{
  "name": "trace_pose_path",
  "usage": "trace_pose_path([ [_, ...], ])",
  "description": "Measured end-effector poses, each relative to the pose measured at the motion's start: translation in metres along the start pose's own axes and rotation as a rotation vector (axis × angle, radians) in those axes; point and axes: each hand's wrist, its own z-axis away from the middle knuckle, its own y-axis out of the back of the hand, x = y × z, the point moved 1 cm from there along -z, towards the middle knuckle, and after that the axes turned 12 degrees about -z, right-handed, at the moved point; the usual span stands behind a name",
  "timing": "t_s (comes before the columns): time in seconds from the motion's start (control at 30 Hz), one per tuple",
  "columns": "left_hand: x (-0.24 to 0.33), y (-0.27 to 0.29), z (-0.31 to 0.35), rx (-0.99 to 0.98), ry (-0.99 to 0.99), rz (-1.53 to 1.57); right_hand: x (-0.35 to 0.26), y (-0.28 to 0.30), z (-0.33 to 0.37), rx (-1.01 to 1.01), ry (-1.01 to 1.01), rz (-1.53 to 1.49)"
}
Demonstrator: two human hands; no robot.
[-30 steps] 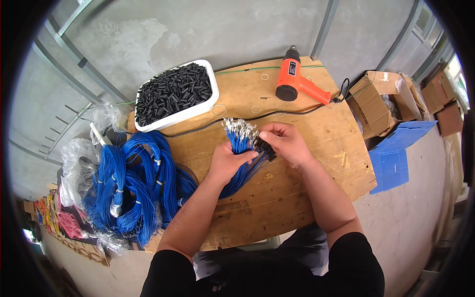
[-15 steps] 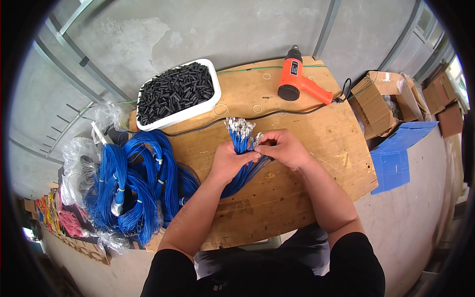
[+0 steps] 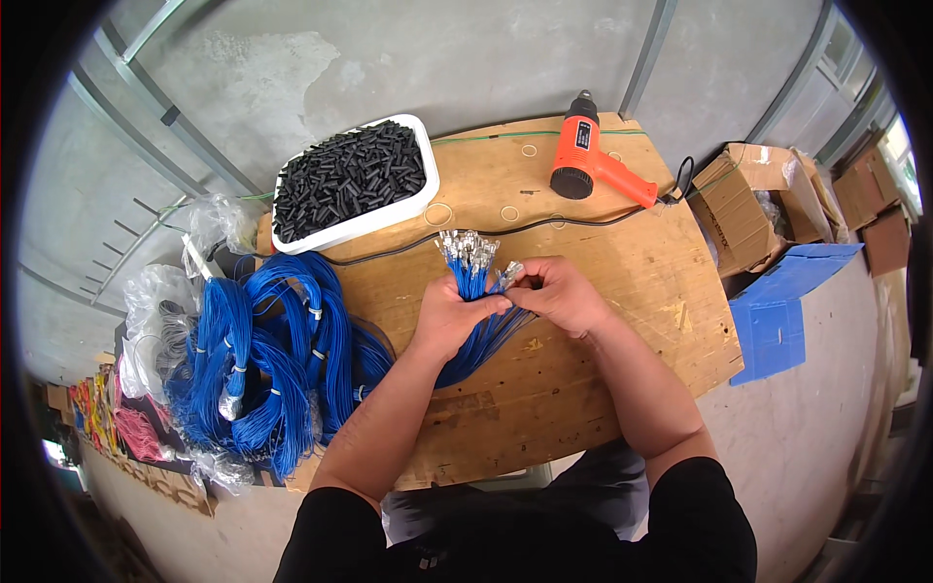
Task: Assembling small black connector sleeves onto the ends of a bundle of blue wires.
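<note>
Over the middle of the wooden table, my left hand (image 3: 451, 317) is closed around a bundle of blue wires (image 3: 470, 283). Silvery metal terminals (image 3: 468, 249) crowd the upper ends of these wires, and their lower lengths trail under my hands toward the left. Beside the bundle, my right hand (image 3: 566, 297) pinches a few terminal-tipped wires (image 3: 506, 276), held slightly apart from the rest. Its fingertips partly hide them, and both thumbs are close together.
Coiled blue wire hanks (image 3: 277, 360) lie at the left. Behind them stands a white tub (image 3: 433, 185) of short black tubes. An orange heat gun (image 3: 595, 160) rests at the back right, its black cord (image 3: 428, 239) crossing the table (image 3: 544, 428). Cardboard boxes (image 3: 724, 209) stand at right.
The few wire ends at my right fingertips have separated a little more from the main bundle, which leans slightly left. My hands have otherwise barely moved.
</note>
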Motion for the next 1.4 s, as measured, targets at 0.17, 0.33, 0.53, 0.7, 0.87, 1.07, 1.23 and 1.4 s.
trace_pose_path([
  [0.17, -0.005, 0.004, -0.003, 0.116, -0.03, 0.092, 0.001, -0.003, -0.001, 0.064, 0.01, -0.015],
  [0.33, -0.005, 0.002, -0.003, 0.147, 0.021, 0.221, 0.0, -0.005, -0.001, 0.11, -0.059, -0.114],
  [0.53, -0.006, 0.004, -0.004, 0.026, 0.103, 0.183, -0.007, -0.016, 0.003, 0.026, -0.055, -0.276],
  [0.7, -0.007, 0.006, -0.004, 0.021, 0.035, 0.208, 0.003, -0.01, -0.002, 0.066, 0.015, -0.268],
  [0.87, -0.005, 0.004, -0.003, -0.047, 0.029, 0.172, -0.006, -0.008, 0.002, 0.011, -0.015, -0.304],
  [1.07, -0.012, 0.003, -0.004, -0.014, 0.042, 0.045, -0.017, -0.003, 0.002, 0.123, 0.021, -0.28],
  [1.23, -0.011, 0.002, -0.004, 0.037, 0.017, -0.003, -0.016, 0.005, 0.002, 0.178, 0.138, -0.042],
  [1.4, -0.005, 0.002, -0.002, 0.019, 0.057, 0.13, -0.018, 0.006, 0.002, 0.214, 0.071, -0.036],
])
